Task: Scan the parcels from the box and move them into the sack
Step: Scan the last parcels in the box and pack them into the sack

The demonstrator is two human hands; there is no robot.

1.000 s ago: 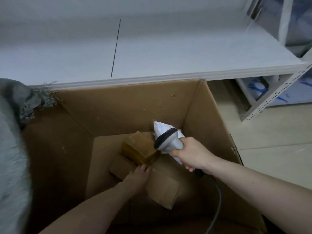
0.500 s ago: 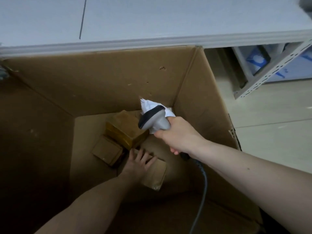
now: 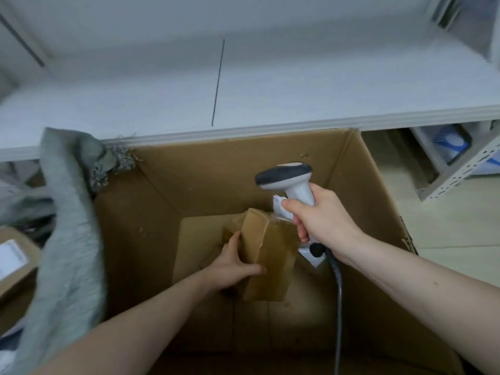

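Head view, the only one: a deep cardboard box fills the middle, its far wall tucked under the edge of a white tabletop at 12 o'clock. The box walls slope down to a small floor, so the room for moving inside is narrow, and both forearms reach down into it from 6 o'clock. The left hand holds a brown parcel by its left edge, fingers curled round it and thumb across its lower face; the parcel is tilted up on end above the box floor. The right hand is closed round the handle of a grey-and-white scanner, whose dark head points toward 9 o'clock above the parcel. Its cable drops toward 6 o'clock. White parcels show just behind and below the right hand. Another brown parcel lies partly hidden under the left hand.

At 9 o'clock a grey woven sack drapes beside the box's left wall, its frayed rim touching the corner. A metal shelf frame stands on the floor at 3 o'clock.

Against half a second ago, the parcel is no longer flat under the left hand but lifted and gripped, and the scanner is raised higher.
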